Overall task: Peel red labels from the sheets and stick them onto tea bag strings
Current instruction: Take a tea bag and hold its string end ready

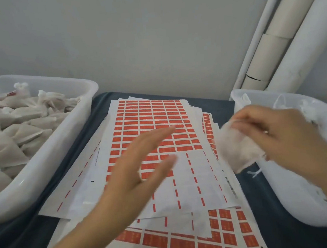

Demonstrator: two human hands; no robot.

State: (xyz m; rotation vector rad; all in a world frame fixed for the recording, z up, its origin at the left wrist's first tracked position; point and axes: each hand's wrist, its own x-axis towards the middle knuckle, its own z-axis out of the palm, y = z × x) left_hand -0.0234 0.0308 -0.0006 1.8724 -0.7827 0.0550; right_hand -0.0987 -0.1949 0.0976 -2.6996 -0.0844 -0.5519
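My right hand (274, 134) has its fingers curled round a white tea bag (237, 147), holding it over the near rim of the right tub (296, 201), just beside the label sheets (155, 136). The bag's string (254, 173) dangles below it, a short pale tail over the dark cloth on the worktop (265, 210). My left hand (135, 173) hovers flat over the top sheet, fingers straight and spread, holding nothing (it is blurred, so I cannot tell whether any fingertip touches the paper).

The top sheet has red labels (158, 122) left in its far rows, while the near part is bare backing with only thin red strips between the gaps. More sheets lie fanned beneath it. The left tub (42, 154) is heaped with tea bags, a few showing red tags at the far end.

I judge this to be the start of a fresh round: bag in hand, no label lifted. Next, the left fingers need to catch the edge of one of the nearest remaining labels and peel it cleanly, and the right hand must bring the string within reach so the label can fold round it.
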